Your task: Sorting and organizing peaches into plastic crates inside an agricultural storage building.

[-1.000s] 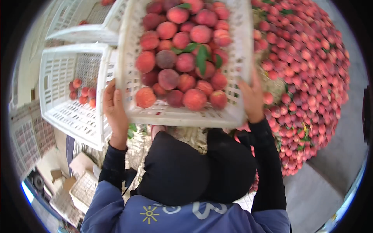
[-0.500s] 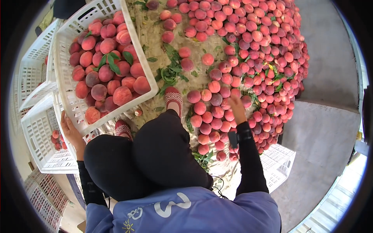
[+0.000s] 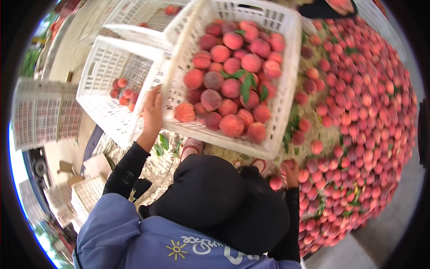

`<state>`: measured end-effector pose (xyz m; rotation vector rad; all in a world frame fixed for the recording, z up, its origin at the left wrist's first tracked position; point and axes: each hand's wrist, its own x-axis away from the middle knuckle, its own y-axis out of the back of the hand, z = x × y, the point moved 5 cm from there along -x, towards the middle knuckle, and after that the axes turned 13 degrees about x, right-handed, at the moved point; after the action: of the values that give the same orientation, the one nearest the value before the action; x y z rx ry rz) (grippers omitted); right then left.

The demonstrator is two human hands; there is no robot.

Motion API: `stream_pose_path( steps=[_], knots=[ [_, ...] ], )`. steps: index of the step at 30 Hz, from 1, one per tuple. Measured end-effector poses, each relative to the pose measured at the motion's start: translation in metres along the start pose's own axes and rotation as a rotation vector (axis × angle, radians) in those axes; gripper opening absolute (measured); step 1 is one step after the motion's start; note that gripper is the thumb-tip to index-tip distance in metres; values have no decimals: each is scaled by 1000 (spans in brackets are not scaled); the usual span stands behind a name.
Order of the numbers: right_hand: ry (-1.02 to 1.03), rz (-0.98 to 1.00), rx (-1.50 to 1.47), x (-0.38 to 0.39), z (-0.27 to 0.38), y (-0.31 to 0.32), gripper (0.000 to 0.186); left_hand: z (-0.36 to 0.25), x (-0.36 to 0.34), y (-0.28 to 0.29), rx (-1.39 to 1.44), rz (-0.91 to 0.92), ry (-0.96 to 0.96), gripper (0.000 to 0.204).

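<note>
A white slotted crate (image 3: 282, 130) full of red peaches (image 3: 231, 125), with some green leaves (image 3: 247, 87) among them, sits in front of me. My left hand (image 3: 151, 114) grips its left wall. Low to the right, beside my knee, my right hand (image 3: 289, 172) has its fingers round a peach (image 3: 284, 168) at the edge of the loose peaches (image 3: 363, 112). Left of the full crate stands another white crate (image 3: 92, 92) holding several peaches. My shoes show beyond my knees on a creased, leaf-strewn sheet.
A third crate (image 3: 116, 20) stands at the upper left. The large peach heap covers the right, with grey floor (image 3: 383, 215) beyond. Stacked crates (image 3: 45, 114) and cardboard (image 3: 96, 166) are at the left. A dark item (image 3: 320, 10) lies at the top edge.
My right hand has let go of the full crate and moved down to the loose peaches, now closed on one. My left hand stays at the crate's side; the view has shifted.
</note>
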<state>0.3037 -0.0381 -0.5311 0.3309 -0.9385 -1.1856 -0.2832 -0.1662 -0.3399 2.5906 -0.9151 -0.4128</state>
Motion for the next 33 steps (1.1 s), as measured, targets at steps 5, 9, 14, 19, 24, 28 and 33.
stream_pose_path(
  steps=[5, 9, 14, 19, 24, 28, 33],
  knots=[
    [121, -4, -868, 19, 112, 108, 53, -12, 4, -3, 125, -1, 32, 35],
    [519, 112, -619, 44, 290, 125, 52, -8, 5, -5, 210, 34, 70, 35],
    [805, 621, -57, 55, 453, 3, 57, -2, 6, -7, 467, 52, 91, 33],
    [809, 991, 268, 68, 477, -133, 69, -6, 6, -5, 579, 32, 113, 33],
    [1067, 769, 397, 71, 473, -154, 75, -7, 10, -7, 633, 35, 183, 34],
    [1083, 705, 440, 73, 473, -149, 73, -11, 5, -7, 575, 8, 238, 33],
    [968, 709, 457, 72, 467, -147, 72, -56, 2, 15, 69, 60, -406, 42]
  ],
)
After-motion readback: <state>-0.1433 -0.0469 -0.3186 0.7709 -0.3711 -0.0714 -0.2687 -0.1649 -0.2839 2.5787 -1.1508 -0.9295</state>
